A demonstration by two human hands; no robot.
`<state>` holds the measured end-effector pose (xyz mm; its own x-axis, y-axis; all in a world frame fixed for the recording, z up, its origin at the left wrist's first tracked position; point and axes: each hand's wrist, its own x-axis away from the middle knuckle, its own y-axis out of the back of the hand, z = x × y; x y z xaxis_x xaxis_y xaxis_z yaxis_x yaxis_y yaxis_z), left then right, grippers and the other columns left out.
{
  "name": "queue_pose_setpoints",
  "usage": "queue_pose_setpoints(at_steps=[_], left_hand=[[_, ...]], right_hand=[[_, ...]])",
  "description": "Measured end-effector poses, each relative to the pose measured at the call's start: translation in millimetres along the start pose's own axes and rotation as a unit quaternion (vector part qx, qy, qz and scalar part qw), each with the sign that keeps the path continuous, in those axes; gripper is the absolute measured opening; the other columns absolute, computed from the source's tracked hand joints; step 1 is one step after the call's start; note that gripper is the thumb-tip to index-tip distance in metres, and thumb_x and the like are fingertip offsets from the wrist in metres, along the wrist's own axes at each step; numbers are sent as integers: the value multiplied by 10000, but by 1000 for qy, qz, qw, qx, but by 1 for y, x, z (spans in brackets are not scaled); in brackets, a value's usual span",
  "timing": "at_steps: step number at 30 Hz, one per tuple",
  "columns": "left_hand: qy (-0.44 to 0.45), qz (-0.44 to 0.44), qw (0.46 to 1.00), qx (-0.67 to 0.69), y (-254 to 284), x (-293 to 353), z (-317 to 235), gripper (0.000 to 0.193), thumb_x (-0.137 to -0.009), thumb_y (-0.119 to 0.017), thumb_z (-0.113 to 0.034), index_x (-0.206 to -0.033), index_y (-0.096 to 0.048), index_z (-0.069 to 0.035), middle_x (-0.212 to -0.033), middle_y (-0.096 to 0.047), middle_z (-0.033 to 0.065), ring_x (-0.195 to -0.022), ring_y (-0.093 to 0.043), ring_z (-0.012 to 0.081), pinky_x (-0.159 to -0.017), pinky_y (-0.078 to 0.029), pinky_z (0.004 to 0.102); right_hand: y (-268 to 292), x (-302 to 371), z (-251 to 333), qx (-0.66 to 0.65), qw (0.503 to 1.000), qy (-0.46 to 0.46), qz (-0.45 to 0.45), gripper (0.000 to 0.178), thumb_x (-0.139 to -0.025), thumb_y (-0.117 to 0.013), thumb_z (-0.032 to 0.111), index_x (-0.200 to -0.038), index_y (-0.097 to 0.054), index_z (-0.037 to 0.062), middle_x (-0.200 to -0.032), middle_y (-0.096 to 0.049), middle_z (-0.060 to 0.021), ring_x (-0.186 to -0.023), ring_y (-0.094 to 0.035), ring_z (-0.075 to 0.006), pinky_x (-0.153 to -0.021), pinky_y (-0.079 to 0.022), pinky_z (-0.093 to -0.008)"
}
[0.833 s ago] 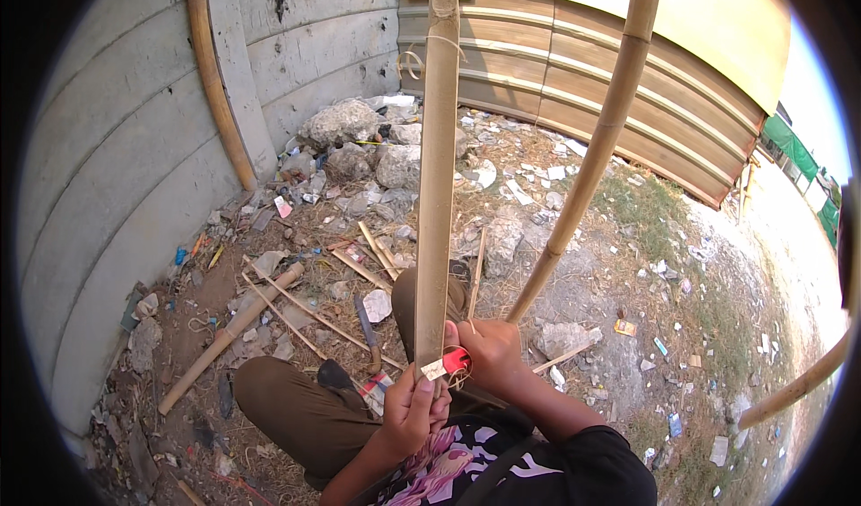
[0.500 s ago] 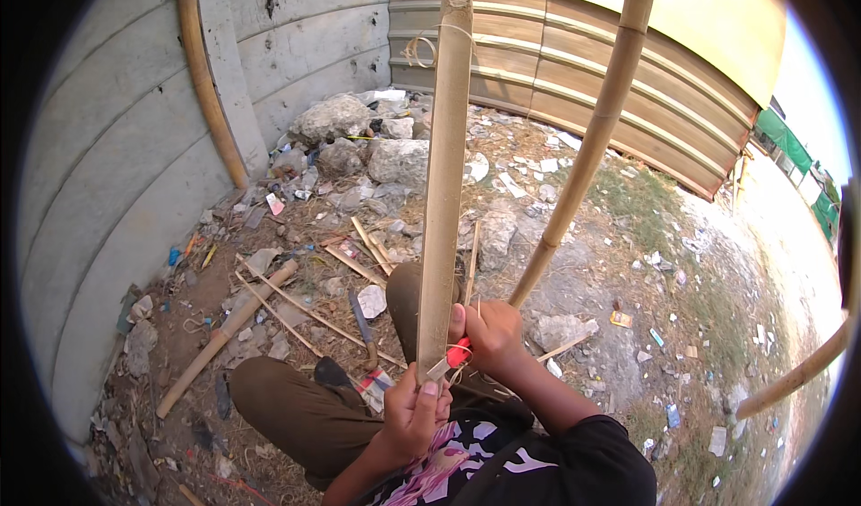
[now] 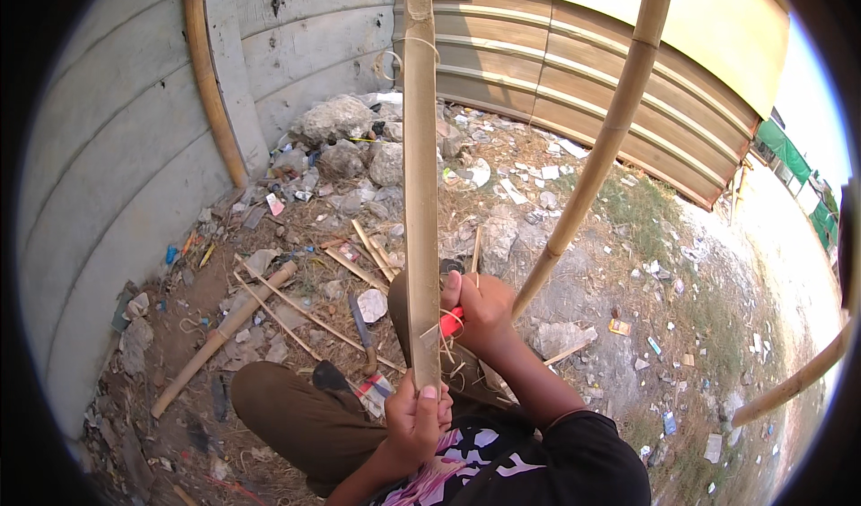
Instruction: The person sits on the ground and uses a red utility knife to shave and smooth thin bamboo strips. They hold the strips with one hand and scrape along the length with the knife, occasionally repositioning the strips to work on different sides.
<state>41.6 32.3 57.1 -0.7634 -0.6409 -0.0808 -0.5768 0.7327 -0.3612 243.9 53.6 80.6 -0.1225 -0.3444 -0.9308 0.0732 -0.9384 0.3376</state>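
Note:
A long split bamboo piece [image 3: 420, 165] stands almost upright before me, a pale curled shaving [image 3: 387, 65] hanging from a loop near its top. My left hand [image 3: 416, 421] is closed around its lower end, thumb on the near face. My right hand [image 3: 480, 311] is closed on a small red-handled knife [image 3: 451, 321], its thumb sticking up beside the bamboo. The blade lies slantwise against the bamboo's right side, a short way above my left hand. Thin curled shavings [image 3: 457, 371] hang under my right hand. My fingers hide most of the handle.
A bamboo pole [image 3: 603, 147] leans at the right. Left of my knees lie a machete [image 3: 362, 327], thin bamboo strips [image 3: 305, 304] and a bamboo length [image 3: 224, 336]. Stones [image 3: 334, 119] and litter spread toward the concrete wall [image 3: 117, 103] and metal fence [image 3: 502, 53].
The knife has moved up the bamboo, farther from my left hand. The bamboo's top has swung left. My left hand keeps its grip low on the piece.

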Motion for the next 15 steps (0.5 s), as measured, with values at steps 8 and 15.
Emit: queue_pose_setpoints(at_steps=[8, 15], left_hand=[[69, 36, 997, 28, -3, 2, 11, 189, -1072, -388, -180, -1062, -460, -6, -724, -470, 31, -538, -401, 45, -445, -357, 224], [56, 80, 995, -36, -2, 1, 27, 185, -1071, -400, -175, -1058, -465, -2, -727, -472, 27, -533, -398, 38, -441, -362, 228]], right_hand=[[-11, -72, -53, 66, 996, -65, -15, 310, -981, -587, 169, -688, -554, 72, -542, -532, -131, -475, -555, -320, -456, -412, -444], [11, -143, -123, 89, 974, -206, 3, 249, -945, -620, 261, -811, -663, 55, -658, -620, -184, -632, -621, -401, -584, -484, -465]])
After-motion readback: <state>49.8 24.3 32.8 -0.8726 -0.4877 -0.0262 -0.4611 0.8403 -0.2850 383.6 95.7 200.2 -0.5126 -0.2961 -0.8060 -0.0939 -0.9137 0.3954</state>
